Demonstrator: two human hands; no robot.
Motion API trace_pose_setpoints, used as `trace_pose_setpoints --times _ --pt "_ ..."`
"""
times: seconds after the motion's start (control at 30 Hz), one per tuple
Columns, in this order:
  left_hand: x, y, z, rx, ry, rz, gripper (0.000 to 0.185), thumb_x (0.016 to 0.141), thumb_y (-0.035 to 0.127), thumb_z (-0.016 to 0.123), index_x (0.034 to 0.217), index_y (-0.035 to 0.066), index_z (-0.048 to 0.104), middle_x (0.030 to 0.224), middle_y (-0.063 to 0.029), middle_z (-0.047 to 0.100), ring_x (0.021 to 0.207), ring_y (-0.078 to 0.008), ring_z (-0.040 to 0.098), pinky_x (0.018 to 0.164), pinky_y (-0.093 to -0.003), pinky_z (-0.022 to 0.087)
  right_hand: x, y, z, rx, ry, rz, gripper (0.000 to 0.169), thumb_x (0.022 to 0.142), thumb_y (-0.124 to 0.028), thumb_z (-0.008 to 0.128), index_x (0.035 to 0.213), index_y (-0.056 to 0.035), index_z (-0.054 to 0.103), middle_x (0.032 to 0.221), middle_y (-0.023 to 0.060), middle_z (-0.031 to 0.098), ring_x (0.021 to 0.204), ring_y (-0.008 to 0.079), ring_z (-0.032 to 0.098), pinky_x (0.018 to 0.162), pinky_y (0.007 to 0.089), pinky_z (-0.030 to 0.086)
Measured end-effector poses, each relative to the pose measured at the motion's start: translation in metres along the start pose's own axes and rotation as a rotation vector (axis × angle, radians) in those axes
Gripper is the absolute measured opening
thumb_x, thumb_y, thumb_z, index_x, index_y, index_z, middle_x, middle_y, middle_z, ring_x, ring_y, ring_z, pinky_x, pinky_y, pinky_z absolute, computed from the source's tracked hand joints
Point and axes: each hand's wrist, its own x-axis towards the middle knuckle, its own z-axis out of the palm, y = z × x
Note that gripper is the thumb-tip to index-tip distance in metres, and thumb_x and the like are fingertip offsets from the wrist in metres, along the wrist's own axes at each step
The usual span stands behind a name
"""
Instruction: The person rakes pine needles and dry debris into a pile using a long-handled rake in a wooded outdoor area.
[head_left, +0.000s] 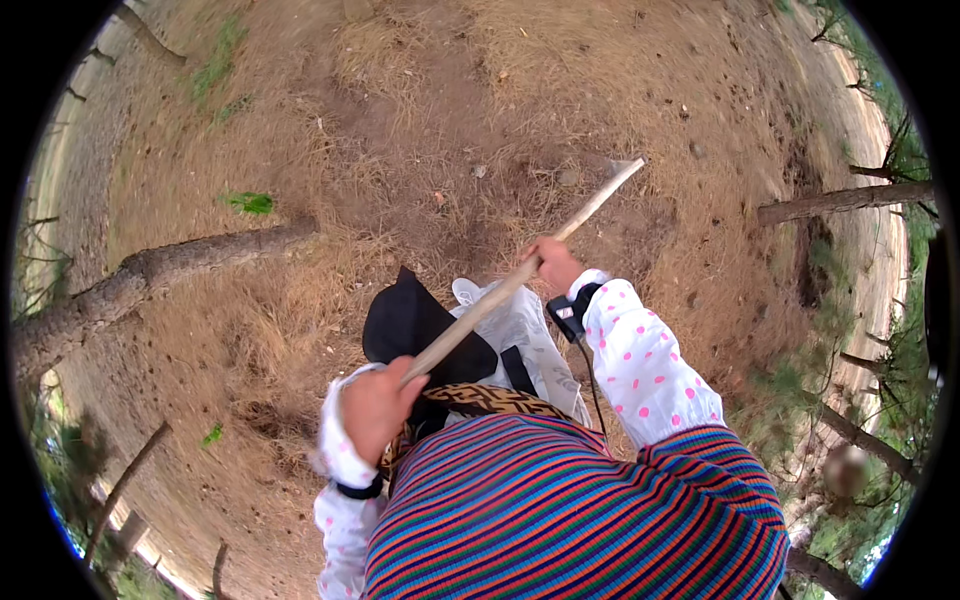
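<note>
A long wooden handle (480, 307) runs slantwise across my front, from low left to upper right. My left hand (377, 409) is closed around its lower end, close to my waist. Farther up the shaft, my right hand (553, 264) grips it near the middle. At the far end a thin, blurred head (619, 165) shows beside the wood, over the dry ground; its exact kind cannot be told. A black bag or pouch (420, 330) hangs at my waist, partly behind the handle. A small black device (566, 316) with a cable is strapped to my right wrist.
Dry needles and bare soil (465, 135) cover the ground, with a few small stones. A leaning tree trunk (187, 259) rises at the left, and another trunk (847, 202) stands at the right. Green leaves (251, 202) lie near the left trunk. Branches border the lower right.
</note>
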Motion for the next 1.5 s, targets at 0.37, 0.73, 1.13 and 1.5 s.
trace_pose_setpoints --times 0.37,0.73,1.13,1.5 --pt "-0.077 -0.049 -0.085 -0.003 -0.083 -0.219 0.022 0.072 0.027 0.064 0.084 0.01 0.06 0.058 -0.0162 0.054 0.057 -0.0345 0.055 0.05 -0.0417 0.041 -0.061 0.143 0.081 -0.226 0.074 0.025 0.008 0.076 -0.004 0.045 0.073 -0.0029 0.053 0.063 0.0088 0.05 0.058 0.0245 0.053 0.053 0.0416 0.045" --pt "-0.131 -0.104 -0.09 -0.472 -0.028 -0.516 0.024 0.067 0.013 0.07 0.088 0.003 0.065 0.056 -0.0055 0.053 0.052 -0.0059 0.046 0.049 -0.0247 0.039 -0.065 0.174 0.115 0.208 -0.014 0.509 0.007 0.081 -0.006 0.044 0.087 -0.0067 0.042 0.07 0.0108 0.047 0.058 0.0235 0.05 0.062 0.0492 0.047" --pt "-0.108 -0.057 0.052 -0.058 0.053 -0.407 0.02 0.072 0.02 0.063 0.078 0.007 0.05 0.063 -0.0158 0.056 0.06 -0.0349 0.056 0.052 -0.0441 0.043 -0.005 0.085 0.105 0.1 -0.168 0.078 0.017 0.075 -0.009 0.048 0.061 -0.0072 0.041 0.049 0.0098 0.039 0.045 0.0282 0.044 0.048 0.0423 0.044" --pt "-0.215 -0.073 0.026 -0.046 0.039 -0.535 0.025 0.072 0.024 0.064 0.075 0.004 0.049 0.063 -0.0207 0.055 0.061 -0.0402 0.055 0.053 -0.0479 0.042 -0.021 0.219 0.162 -0.123 -0.222 0.171 0.01 0.08 -0.011 0.048 0.075 -0.0027 0.048 0.059 0.0122 0.051 0.054 0.0271 0.054 0.055 0.0442 0.049"
